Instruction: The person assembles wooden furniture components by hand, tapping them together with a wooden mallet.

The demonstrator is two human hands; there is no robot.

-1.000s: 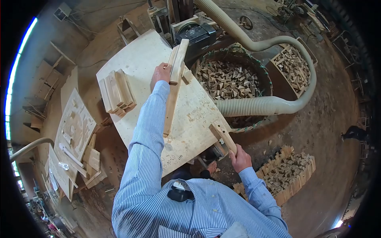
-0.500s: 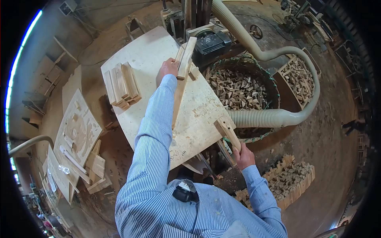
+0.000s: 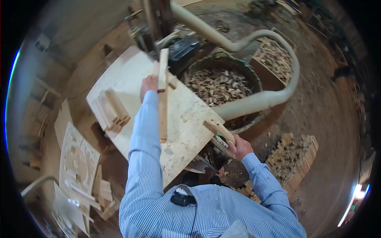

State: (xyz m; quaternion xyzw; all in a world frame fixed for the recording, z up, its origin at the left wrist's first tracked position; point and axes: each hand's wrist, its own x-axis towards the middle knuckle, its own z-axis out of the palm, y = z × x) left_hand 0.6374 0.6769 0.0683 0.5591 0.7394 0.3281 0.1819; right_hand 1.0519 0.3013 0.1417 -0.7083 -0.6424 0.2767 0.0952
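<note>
My left hand (image 3: 149, 84) is closed at the side of a wooden block (image 3: 163, 70) near the machine end of the pale tabletop (image 3: 180, 139). Some of its fingers are hidden by the wood. A long wooden strip (image 3: 163, 115) runs from there toward me. At the table's near right edge, my right hand (image 3: 241, 146) is wrapped round the end of a wooden bar (image 3: 219, 130), which juts past the edge. A small stack of wooden pieces (image 3: 112, 109) lies on the tabletop, left of my left forearm.
Beyond the table stands a machine with a dark motor (image 3: 184, 49). A ribbed hose (image 3: 244, 106) curves over a basket (image 3: 258, 81) of wood offcuts. Stacked blocks (image 3: 291, 158) sit on the floor at right. Boards (image 3: 77, 154) with loose pieces lie at left.
The view has turned, so the table and basket appear further left. Both hands keep their grips on the wood. The image is more blurred now.
</note>
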